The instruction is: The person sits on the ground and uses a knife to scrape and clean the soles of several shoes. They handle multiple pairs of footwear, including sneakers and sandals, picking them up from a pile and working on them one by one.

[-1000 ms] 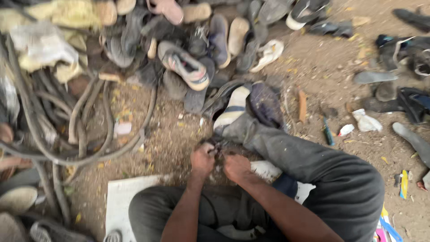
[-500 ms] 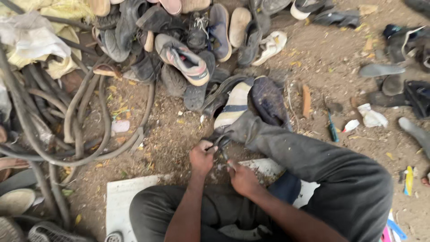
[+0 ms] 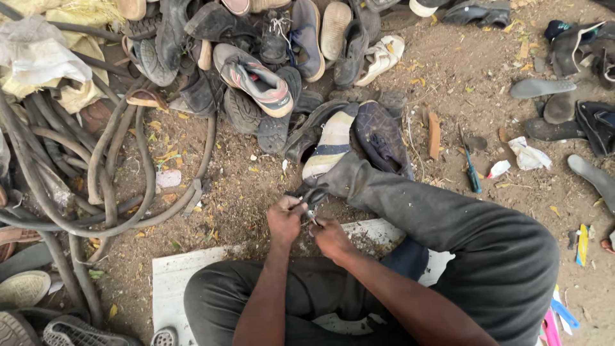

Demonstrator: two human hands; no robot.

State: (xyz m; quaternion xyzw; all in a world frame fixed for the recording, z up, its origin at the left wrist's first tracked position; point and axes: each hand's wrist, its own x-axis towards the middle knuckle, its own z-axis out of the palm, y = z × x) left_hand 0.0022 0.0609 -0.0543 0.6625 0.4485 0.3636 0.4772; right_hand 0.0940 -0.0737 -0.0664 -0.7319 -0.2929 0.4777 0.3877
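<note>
Far left: white plastic bag (image 3: 38, 54) bunched over yellow cloth (image 3: 77, 16), contents hidden. Below, grey hoses (image 3: 96, 173) looped across the dirt, a pale sole (image 3: 24, 288) at the edge. Low centre-left: white board (image 3: 173, 279) flat on the ground, under the seated legs. Top centre: heap of shoes (image 3: 256, 77), a grey-and-pink sneaker (image 3: 253, 80) uppermost, a white shoe (image 3: 383, 57) at its right edge. Just below the heap: striped sandal (image 3: 330, 144) beside a dark shoe (image 3: 381, 138), both touching the right trouser leg (image 3: 448, 218).

Centre: left hand (image 3: 284, 221) curled shut, pinching a small dark piece (image 3: 310, 204) at the fingertips. Right hand (image 3: 332, 238) just beside, touching the left, closed around something thin; exactly what, too small to tell. Piece held above the board's upper edge, near the trouser cuff.

Right: brown stick (image 3: 434, 134), blue-handled tool (image 3: 472, 173), crumpled white paper (image 3: 528, 154) on bare dirt. Far right: loose dark soles (image 3: 544, 86), a yellow-and-blue strip (image 3: 582, 243).
</note>
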